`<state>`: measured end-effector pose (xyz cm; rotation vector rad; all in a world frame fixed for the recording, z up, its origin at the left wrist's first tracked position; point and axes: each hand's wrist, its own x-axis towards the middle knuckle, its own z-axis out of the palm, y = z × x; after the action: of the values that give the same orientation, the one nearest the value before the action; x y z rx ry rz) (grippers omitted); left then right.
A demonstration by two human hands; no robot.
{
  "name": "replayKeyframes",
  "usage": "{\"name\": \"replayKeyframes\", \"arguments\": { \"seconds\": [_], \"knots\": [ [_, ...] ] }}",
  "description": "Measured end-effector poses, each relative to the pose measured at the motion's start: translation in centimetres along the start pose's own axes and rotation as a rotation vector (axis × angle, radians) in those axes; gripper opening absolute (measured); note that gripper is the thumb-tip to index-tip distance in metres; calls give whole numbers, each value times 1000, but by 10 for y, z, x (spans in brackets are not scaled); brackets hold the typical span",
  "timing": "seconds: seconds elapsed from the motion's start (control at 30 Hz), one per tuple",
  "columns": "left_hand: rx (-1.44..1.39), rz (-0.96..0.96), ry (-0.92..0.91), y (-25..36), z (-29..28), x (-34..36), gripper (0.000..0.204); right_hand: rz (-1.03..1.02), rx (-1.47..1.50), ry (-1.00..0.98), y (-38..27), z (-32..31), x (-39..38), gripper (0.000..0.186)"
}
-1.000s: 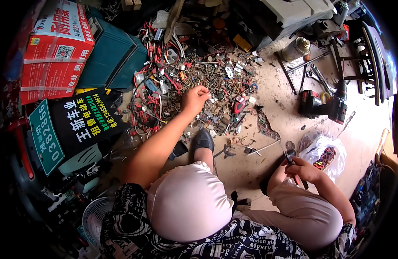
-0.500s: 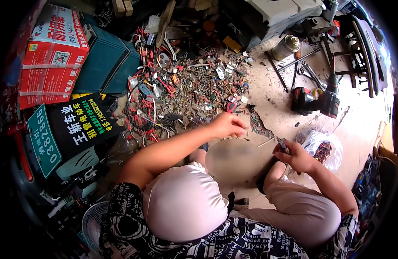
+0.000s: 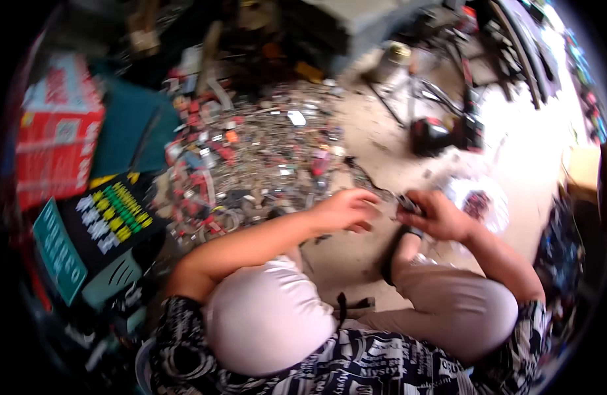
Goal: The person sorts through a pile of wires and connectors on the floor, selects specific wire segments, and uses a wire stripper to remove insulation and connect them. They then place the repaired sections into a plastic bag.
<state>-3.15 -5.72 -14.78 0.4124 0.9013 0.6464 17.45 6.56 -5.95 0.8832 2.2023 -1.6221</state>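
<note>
My left hand hovers over the ground between my knees and the heap of scrap. Its fingers are loosely bent and apart, and I see nothing held in them. Close by on the right, my right hand is closed round a small dark and silver hand tool, with its tip turned toward the left hand. Motion blur and the fingers hide most of the tool, so its exact kind is unclear. Beyond the hands spreads a heap of small scrap parts and wires.
A clear plastic bag with dark reddish bits stands right of my right hand. Farther off are a cordless drill and a spray can. At left are a red box, a teal case and a green plate.
My right hand has come in with the tool, closer to the left hand, whose fingers have stretched out more. The whole view has shifted and blurred.
</note>
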Motion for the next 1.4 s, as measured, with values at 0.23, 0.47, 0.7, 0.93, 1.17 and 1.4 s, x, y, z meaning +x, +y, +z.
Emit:
{"name": "replayKeyframes", "arguments": {
  "seconds": [0.23, 0.47, 0.7, 0.93, 1.17, 1.4],
  "knots": [
    [11, -87, 248, -47, -52, -13, 39, 262, 35, 219, 44, -83, -44, 18],
    [223, 10, 428, -62, -113, -2, 34, 574, -421, 249, 77, -83, -112, 35],
    [991, 314, 1045, 5, -230, -5, 45, 528, -380, 62, 50, -66, -44, 25],
    [1352, 240, 1202, 74, -290, 20, 67, 555, -151, 4, 38, -63, -19, 26],
    [1535, -48, 896, 56, -212, 38, 59, 556, -232, 17, 28, -59, -1, 29],
    [1263, 431, 704, 25, -171, 17, 34, 547, -182, -21, 23, -52, 7, 32]
  ]
}}
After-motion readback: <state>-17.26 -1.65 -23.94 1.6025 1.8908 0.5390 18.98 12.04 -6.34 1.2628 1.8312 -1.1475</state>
